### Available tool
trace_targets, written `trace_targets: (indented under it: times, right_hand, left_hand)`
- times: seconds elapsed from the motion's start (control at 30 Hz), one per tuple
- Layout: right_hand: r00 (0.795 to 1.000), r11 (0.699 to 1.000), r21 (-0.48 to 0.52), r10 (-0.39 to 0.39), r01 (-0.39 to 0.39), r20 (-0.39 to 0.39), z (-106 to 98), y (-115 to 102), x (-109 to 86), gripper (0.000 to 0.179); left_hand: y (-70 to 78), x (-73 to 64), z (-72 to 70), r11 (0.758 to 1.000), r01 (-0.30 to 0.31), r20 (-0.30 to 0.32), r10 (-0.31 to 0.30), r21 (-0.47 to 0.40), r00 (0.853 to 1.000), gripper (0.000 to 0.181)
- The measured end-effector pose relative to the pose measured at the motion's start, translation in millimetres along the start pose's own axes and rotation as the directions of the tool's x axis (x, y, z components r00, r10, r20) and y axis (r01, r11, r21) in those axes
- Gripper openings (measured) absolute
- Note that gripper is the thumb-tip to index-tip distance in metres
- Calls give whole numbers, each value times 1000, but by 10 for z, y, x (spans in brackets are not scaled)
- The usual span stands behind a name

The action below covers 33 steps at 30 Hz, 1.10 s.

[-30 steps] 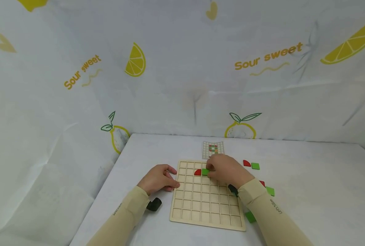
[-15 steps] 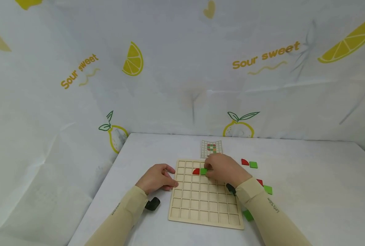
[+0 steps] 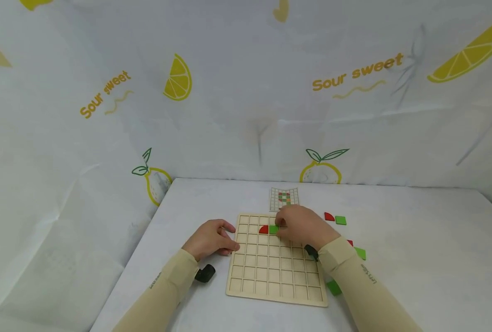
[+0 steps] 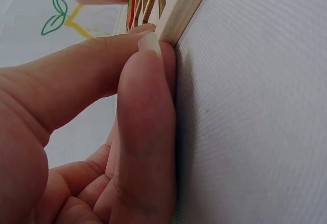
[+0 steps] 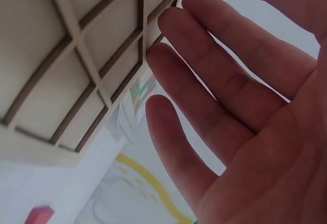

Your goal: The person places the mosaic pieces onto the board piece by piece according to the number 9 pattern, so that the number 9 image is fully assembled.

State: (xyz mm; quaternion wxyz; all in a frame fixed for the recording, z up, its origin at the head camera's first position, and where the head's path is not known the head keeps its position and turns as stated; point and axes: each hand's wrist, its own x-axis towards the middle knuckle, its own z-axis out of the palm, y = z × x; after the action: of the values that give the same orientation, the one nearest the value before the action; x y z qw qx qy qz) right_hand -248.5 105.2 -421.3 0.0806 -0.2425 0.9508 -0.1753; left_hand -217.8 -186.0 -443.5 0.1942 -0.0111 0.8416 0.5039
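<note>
A square wooden grid board (image 3: 268, 288) lies on the white table. A red quarter-circle tile (image 3: 264, 229) sits in one of its upper cells, with a green square tile (image 3: 273, 229) directly to its right. My left hand (image 3: 209, 238) grips the board's left edge; the left wrist view shows its fingertips at the wooden rim (image 4: 176, 22). Over the upper right of the board, my right hand (image 3: 304, 223) has thumb and index finger at the green tile's right side. Its other fingers (image 5: 189, 88) are spread and slightly bent. The thumb's contact is hidden.
Behind the board lies a printed pattern card (image 3: 275, 199). Right of the board are a loose red quarter-circle tile (image 3: 329, 216), a green square tile (image 3: 340, 220) and further tiles, partly behind the right sleeve (image 3: 353, 281). A lemon-print cloth (image 3: 246, 83) hangs behind the table.
The view tilts and shifts slightly. Both hands and the tiles keep the same places on the board.
</note>
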Motion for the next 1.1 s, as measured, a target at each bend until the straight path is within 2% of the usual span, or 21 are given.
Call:
trace_targets:
  times: [0.23,0.4,0.63,0.87,1.1]
  right_hand:
    - [999,997,54,54,-54,-2,-131,219,-54,15]
    - [991,987,103,127,-124,-28,-268,551,-227,21]
    - [973,972,79,224,-219,-56,-390,984,-490,29]
    - [951,945,125,307,-302,-25,-392,1134,-512,35]
    - [958,954,109,285,-279,-43,-324,1206,-450,33]
  left_hand:
    - [5,19,12,1000,14,-6,-14,-3,1000,50]
    - [2,30,26,1000,9,1,-9,-6,1000,50]
    - [-23,25,28,1000,0,2,0,11,1000,51]
    - [-38,28,33,1000,-4,1,4,16,1000,52]
    - [-53,43,20,1000,-4,10,4,2,1000,52]
